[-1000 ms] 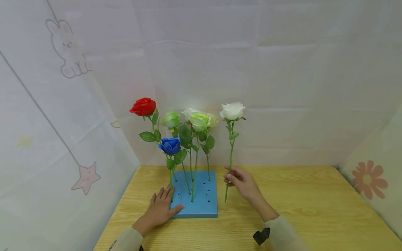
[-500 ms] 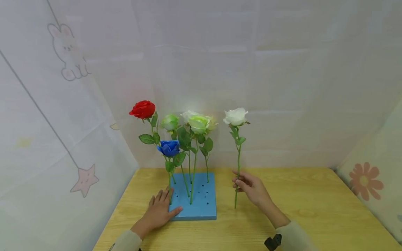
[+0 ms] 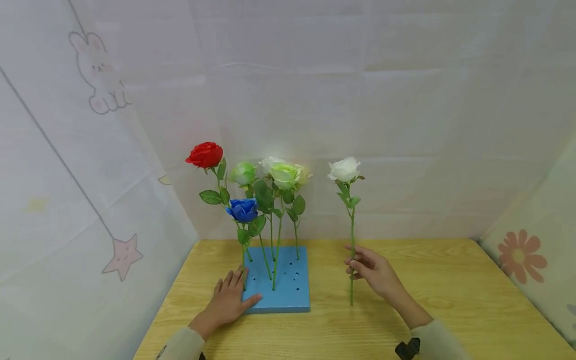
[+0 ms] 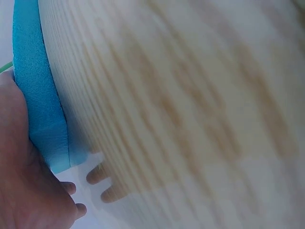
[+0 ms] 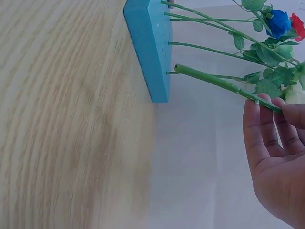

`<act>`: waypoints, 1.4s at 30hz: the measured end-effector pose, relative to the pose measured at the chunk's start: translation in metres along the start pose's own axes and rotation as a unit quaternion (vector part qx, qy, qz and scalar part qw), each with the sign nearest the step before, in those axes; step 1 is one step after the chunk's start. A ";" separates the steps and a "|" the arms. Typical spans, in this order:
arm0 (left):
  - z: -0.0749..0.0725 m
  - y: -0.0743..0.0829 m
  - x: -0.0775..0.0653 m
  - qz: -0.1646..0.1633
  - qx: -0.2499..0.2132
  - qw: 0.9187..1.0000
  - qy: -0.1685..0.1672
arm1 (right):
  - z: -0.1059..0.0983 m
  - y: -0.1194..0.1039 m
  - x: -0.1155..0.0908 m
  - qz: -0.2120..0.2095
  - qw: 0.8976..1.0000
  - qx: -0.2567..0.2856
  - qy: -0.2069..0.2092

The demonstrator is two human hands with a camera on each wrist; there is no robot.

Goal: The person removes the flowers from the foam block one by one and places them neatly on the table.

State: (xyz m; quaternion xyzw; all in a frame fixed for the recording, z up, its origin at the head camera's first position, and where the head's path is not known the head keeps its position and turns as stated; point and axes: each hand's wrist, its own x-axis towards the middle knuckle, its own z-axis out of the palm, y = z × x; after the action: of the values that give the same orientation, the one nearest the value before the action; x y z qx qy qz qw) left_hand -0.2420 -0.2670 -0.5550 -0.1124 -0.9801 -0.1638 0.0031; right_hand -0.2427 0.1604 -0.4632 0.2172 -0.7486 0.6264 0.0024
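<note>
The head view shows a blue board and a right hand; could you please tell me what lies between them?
In the head view, only bare tabletop shows between the blue board and the right hand, holding a white rose.

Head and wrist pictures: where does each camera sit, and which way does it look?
Head: on the head, facing forward and down at the blue block and held white rose; left hand, right hand and sleeves show.
Left wrist: on that wrist, looking low across the table past the block's side; part of the left hand shows.
Right wrist: on that wrist, looking past the held stem toward the block; the right hand shows.
Shared: head and right wrist both show the blue rose.
</note>
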 end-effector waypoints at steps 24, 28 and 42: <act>-0.002 0.000 -0.003 -0.010 -0.011 1.000 -0.022 | 0.011 0.015 -0.018 0.117 0.989 0.055 -0.068; -0.004 0.001 -0.003 -0.009 -0.007 1.000 -0.018 | 0.016 0.018 -0.020 0.133 0.986 0.065 -0.073; -0.001 0.002 0.000 0.003 -0.014 1.000 0.004 | 0.025 0.026 -0.031 0.162 0.980 0.085 -0.079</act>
State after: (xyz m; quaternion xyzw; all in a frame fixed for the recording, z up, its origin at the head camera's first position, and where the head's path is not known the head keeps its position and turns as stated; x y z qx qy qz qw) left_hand -0.2415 -0.2659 -0.5538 -0.1150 -0.9772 -0.1782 0.0062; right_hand -0.2167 0.1503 -0.5013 0.1408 -0.7157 0.6607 -0.1770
